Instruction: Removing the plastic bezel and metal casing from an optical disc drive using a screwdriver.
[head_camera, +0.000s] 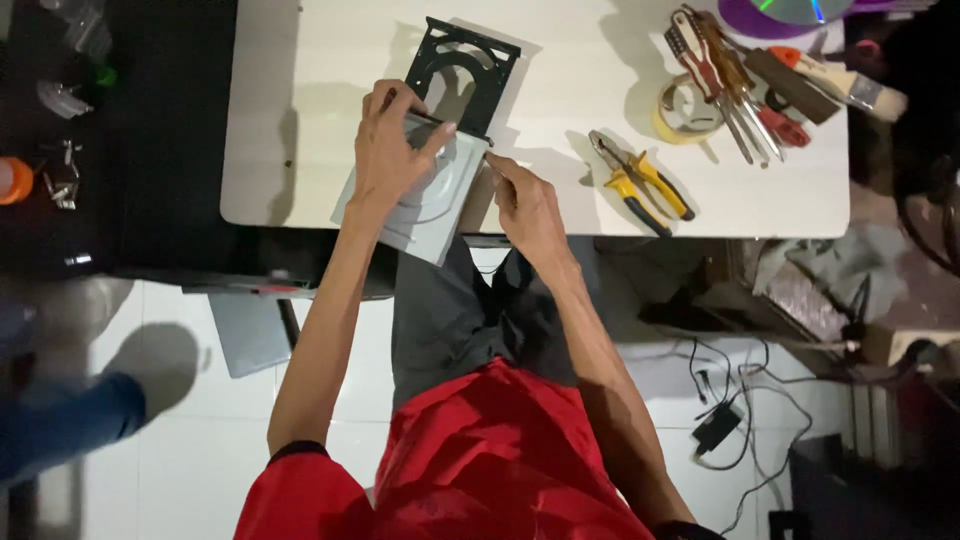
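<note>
Grey metal drive case (425, 205) lay at near table (300, 150) edge, overhanging it, under left hand (395, 150). Left hand spread flat on top, fingers wrapped over far end, gripping case. Right hand (520, 200) pressed against case's right side, fingers pinched narrow; whether anything held there, could not tell. Black plastic tray (462, 70) stuck out from case's far end, just beyond left fingertips. Case top mostly hidden by left hand; near corner in shadow. Long axis ran from near-left to far-right, tray end pointing away from person. Yellow-handled pliers (640, 180) lay right of hands, apart.
</note>
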